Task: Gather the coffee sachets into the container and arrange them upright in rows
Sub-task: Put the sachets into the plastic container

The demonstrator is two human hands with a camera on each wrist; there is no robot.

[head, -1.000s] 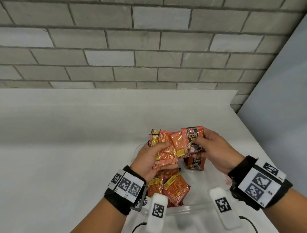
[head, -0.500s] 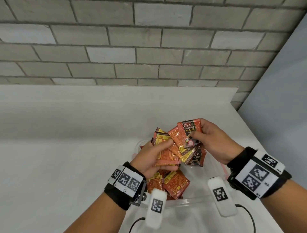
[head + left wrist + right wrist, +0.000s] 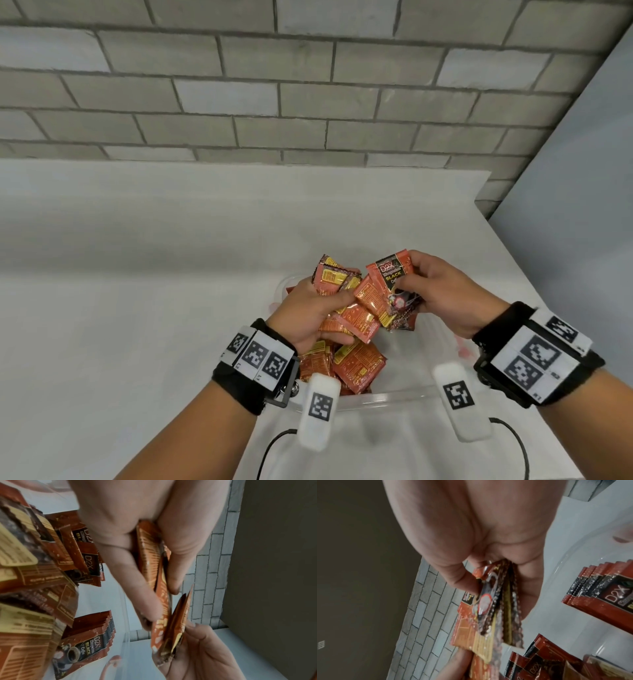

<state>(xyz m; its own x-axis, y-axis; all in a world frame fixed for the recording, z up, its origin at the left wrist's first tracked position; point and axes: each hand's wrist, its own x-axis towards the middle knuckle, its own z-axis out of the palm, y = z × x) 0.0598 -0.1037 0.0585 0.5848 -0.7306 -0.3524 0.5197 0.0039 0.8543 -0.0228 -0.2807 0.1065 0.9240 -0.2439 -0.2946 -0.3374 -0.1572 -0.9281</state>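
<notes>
Head view: low in the centre of the frame, both hands hover over a clear plastic container (image 3: 387,399) on the white worktop (image 3: 137,274). The left hand (image 3: 310,310) is curled round a fanned bunch of orange coffee sachets (image 3: 346,308); the right hand (image 3: 442,294) pinches a black-labelled D2X sachet (image 3: 390,274) with others behind it. Loose sachets (image 3: 356,368) lie below in the container.

Left wrist view: thumb and fingers (image 3: 137,574) clamp the sachets edge-on; at lower left an upright row (image 3: 96,632) stands inside the container.

Right wrist view: the thumb (image 3: 460,577) presses perhaps three sachets, blurred, against the fingers.
</notes>
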